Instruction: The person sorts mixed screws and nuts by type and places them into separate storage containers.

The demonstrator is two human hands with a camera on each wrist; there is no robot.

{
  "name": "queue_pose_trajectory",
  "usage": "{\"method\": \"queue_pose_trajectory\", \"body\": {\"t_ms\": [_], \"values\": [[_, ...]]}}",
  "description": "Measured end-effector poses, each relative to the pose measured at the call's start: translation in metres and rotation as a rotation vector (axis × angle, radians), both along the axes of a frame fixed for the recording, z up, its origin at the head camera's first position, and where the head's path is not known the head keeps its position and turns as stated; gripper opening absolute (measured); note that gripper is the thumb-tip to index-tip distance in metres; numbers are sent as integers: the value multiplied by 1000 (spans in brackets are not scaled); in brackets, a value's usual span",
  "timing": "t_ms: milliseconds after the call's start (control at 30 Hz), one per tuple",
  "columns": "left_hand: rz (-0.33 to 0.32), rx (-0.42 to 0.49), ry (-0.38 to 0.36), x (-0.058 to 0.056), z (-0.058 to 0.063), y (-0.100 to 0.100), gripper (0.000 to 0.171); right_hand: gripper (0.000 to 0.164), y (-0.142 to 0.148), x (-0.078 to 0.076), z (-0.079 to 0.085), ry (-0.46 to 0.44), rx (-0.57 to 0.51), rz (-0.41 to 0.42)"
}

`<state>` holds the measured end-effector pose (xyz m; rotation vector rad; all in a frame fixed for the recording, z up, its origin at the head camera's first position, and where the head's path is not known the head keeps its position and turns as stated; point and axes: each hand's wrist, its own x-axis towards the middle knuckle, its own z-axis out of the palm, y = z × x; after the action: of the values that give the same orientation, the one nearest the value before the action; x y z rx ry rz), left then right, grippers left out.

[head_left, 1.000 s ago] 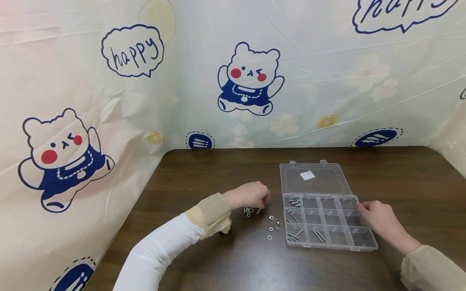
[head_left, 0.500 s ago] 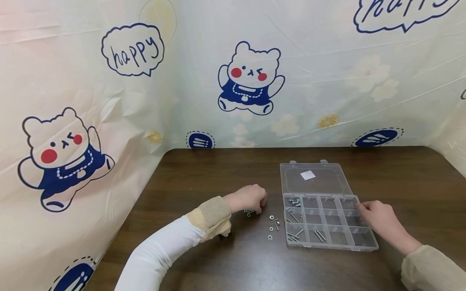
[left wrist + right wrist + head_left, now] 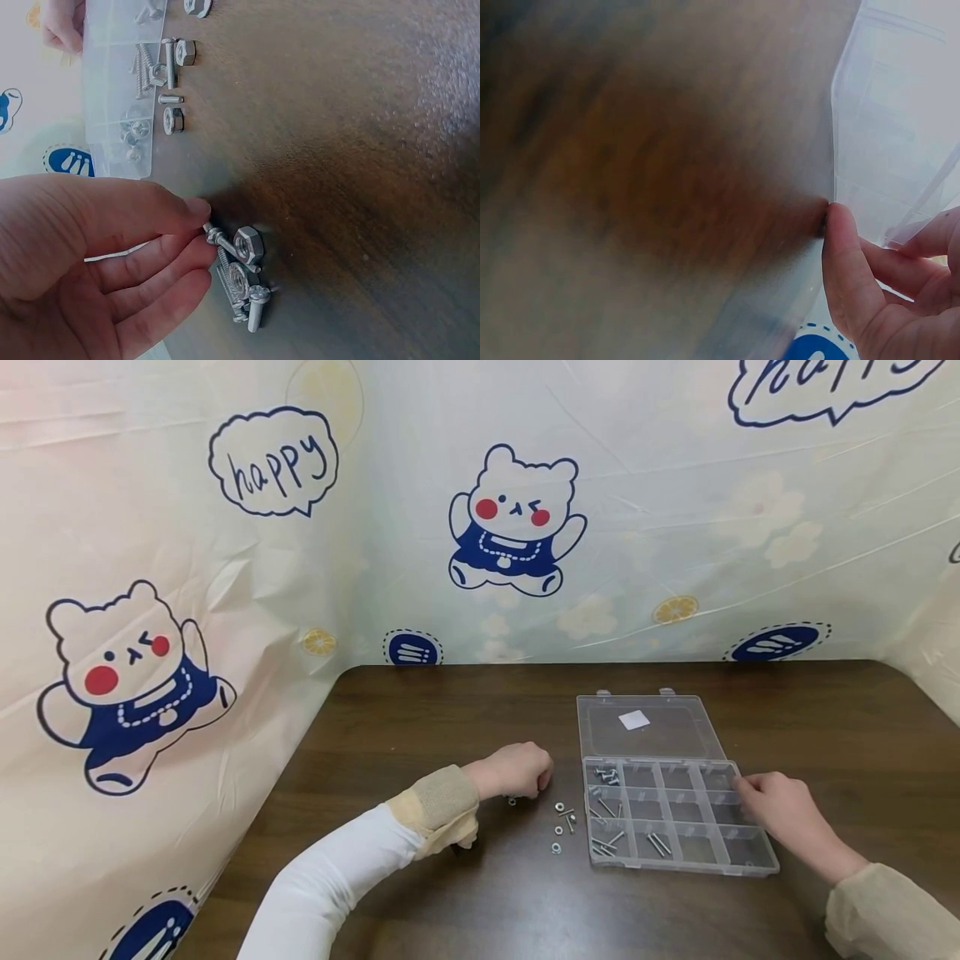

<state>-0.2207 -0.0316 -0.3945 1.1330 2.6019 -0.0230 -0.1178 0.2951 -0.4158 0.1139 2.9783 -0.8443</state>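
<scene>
My left hand (image 3: 513, 770) is low over the table, left of a clear compartment box (image 3: 693, 867). In the left wrist view its thumb and fingertips pinch the end of a small screw (image 3: 211, 228), partly hidden by the thumb. Right below the fingertips lies a small pile with a hex nut (image 3: 249, 244) and a short bolt (image 3: 256, 311). My right hand (image 3: 780, 806) holds the box's right wall, the thumb (image 3: 844, 240) outside and the fingers over the rim. Bolts (image 3: 658, 845) and screws lie in several left-hand compartments.
Between pile and box lie loose nuts (image 3: 557, 848) and screws (image 3: 570, 823) on the brown table (image 3: 450, 910). The box's clear lid (image 3: 667, 739) is folded back, with a white paper square (image 3: 633, 720) on it. A printed curtain (image 3: 637, 552) hangs behind.
My left hand has come down slightly over the pile, hiding most of it in the head view. My right hand and the box have stayed put.
</scene>
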Motion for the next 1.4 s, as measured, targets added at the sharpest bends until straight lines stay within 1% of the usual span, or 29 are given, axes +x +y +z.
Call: {"method": "queue_pose_trajectory", "body": {"t_ms": [267,467,733,933,1167,1400], "values": [[-10,-10,13,-1,-4,3,18,42,0,-1,-1,7,-5,-1],[-26,36,6,0,-4,5,20,42,-1,0,0,-6,-17,-3],[-22,120,-1,1,6,7,22,42,-1,0,0,6,-4,3],[-55,160,17,5,17,8,22,42,1,0,1,-5,-6,7],[-67,171,20,7,21,9,21,42,0,-1,1,-13,-7,6],[-120,241,64,7,27,11,19,42,0,-1,2,-12,-8,11]]}}
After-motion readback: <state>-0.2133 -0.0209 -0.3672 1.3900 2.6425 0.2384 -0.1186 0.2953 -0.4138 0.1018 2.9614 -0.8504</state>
